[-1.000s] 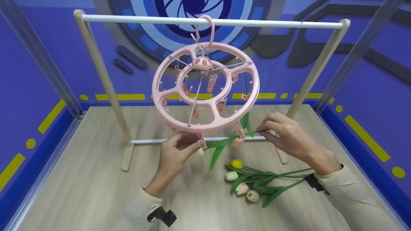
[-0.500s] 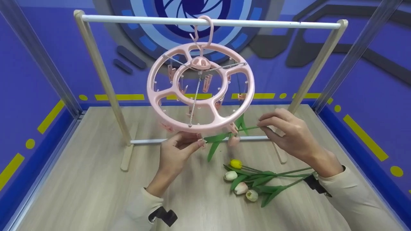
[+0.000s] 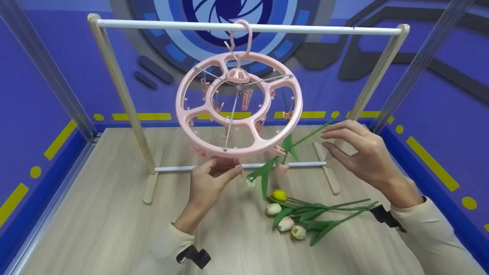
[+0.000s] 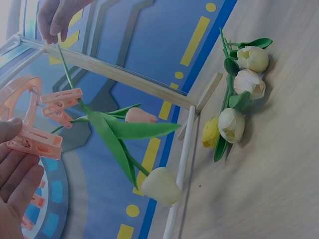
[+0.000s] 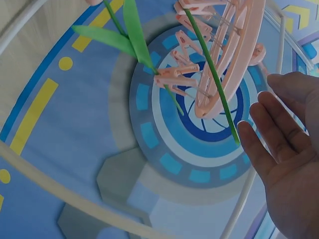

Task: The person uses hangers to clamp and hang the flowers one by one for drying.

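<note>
So the left hand (image 3: 208,183) has a pink peg (image 4: 37,142) pinched on the round hanger (image 3: 263,144), while the right hand (image 3: 363,154) is wide, fingers spread just beside the stem end of a white tulip (image 4: 160,186). That tulip hangs bloom-down at the hanger's near edge; can't tell if any peg grips it. A neighbouring peg (image 3: 278,151) holds a pink tulip (image 3: 282,170), and four more tulips (image 3: 285,224) lie on the table (image 3: 114,236).

Tulips (image 3: 285,224) lie on the table (image 3: 114,229) before the rack (image 3: 305,28) bearing the hanger (image 3: 237,75).
</note>
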`<state>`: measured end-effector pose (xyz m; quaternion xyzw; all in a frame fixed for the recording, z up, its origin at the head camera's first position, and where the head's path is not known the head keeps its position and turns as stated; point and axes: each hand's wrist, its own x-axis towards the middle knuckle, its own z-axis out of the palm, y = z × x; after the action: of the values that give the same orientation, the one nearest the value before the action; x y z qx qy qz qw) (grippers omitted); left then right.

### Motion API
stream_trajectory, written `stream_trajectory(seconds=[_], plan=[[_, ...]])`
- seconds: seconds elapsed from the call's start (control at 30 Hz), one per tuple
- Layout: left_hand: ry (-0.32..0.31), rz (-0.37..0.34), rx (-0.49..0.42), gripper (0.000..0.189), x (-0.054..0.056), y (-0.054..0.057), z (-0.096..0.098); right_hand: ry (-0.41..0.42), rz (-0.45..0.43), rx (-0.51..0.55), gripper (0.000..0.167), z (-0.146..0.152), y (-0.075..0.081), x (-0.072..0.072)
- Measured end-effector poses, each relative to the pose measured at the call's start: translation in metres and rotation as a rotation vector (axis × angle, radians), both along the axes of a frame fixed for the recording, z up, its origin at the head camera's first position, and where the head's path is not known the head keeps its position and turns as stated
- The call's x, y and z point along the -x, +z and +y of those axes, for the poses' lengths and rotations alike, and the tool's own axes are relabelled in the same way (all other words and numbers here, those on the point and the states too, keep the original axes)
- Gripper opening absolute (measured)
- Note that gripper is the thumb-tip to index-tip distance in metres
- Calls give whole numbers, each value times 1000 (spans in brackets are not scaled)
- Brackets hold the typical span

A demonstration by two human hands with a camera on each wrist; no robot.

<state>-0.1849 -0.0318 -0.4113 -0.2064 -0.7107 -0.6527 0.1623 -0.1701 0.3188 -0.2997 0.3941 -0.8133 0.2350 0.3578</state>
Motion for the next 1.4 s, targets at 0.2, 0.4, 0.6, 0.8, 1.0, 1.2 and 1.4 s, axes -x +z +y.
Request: stream_trajectory(seconds=[0.2, 0.4, 0.6, 0.8, 1.0, 1.2, 1.4], plan=[[4, 5, -8, 24, 1, -1, 0, -16, -29, -2, 26, 15, -11, 0], [4, -7, -9, 24, 1, 0, 1, -44, -62, 3, 18, 35, -32, 3], [7, -8, -16, 23, 1, 0, 2, -91, -107, -21, 47, 52, -55, 4], [4, -4, -53, 23, 1, 0, 3, -108, -189, -47, 45, 61, -76, 3], [16, 3, -44, 23, 1, 0, 4, -137, -332, -46, 43, 70, -101, 2], [11, 4, -44, 22, 1, 0, 4, -141, -427, -58, 37, 80, -125, 1], [6, 12, -49, 21, 1, 0, 4, -126, -489, -93, 28, 88, -144, -1]])
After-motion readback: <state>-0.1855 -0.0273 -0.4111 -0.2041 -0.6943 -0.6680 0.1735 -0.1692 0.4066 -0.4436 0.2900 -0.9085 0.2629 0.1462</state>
